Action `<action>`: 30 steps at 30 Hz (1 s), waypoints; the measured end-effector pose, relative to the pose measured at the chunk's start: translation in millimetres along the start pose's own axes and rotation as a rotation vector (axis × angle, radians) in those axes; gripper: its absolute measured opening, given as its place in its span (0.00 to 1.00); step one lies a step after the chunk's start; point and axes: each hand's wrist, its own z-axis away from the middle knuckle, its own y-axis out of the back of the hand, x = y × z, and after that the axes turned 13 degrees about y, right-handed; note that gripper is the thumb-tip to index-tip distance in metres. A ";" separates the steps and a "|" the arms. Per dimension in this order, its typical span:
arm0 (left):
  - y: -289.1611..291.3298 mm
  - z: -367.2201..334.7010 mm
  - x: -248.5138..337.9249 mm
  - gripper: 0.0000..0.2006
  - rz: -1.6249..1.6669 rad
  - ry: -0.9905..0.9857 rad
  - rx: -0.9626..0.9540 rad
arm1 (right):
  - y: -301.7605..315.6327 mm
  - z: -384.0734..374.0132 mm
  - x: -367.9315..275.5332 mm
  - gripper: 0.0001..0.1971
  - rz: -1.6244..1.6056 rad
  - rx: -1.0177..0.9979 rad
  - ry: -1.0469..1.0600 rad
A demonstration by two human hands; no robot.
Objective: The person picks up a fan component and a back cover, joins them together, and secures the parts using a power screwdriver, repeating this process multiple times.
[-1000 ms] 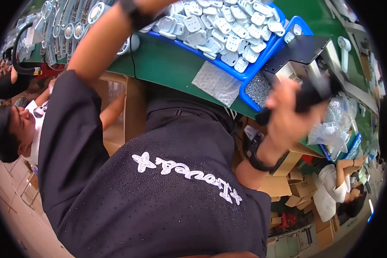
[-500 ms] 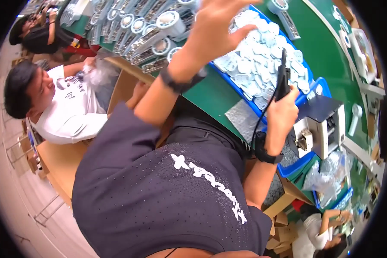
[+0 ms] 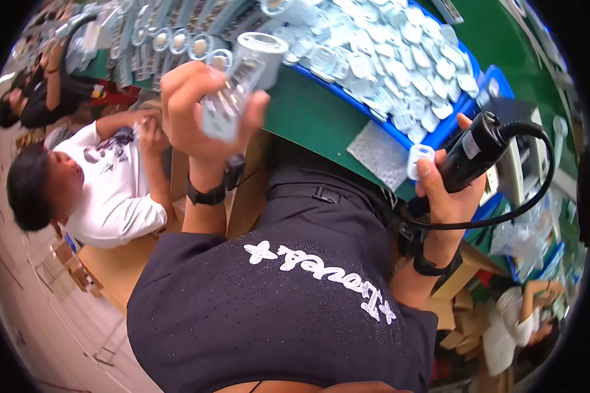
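Note:
My left hand (image 3: 200, 111) is closed round a pale device housing (image 3: 263, 47) with a round, ring-shaped head and an open body showing metal parts inside; motion blurs it. It is held up at the near edge of the green table, left of the blue bin. My right hand (image 3: 455, 193) grips a black electric screwdriver (image 3: 473, 149) with a thick looping cable. Between its thumb and fingers it also pinches a small white plastic cover (image 3: 419, 159). The screwdriver's tip is not clearly seen. In the blue bin (image 3: 373, 118) lie many similar white covers.
Rows of similar housings (image 3: 177, 39) lie at the far left of the table (image 3: 301, 111). A grey textured sheet (image 3: 380, 154) lies before the bin. A boxy machine (image 3: 521, 150) stands at right. One co-worker (image 3: 111, 183) sits close by on the left beside cardboard; others are farther off.
My left hand, earlier stretched out over the table, has come back leftward with a housing. My right hand has left the bin with a white cover, and the screwdriver has turned in its grip.

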 end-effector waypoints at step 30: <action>-160.6 84.3 147.6 0.27 1.110 -0.235 -1.145 | 69.5 59.6 77.0 0.33 -0.157 0.026 -0.078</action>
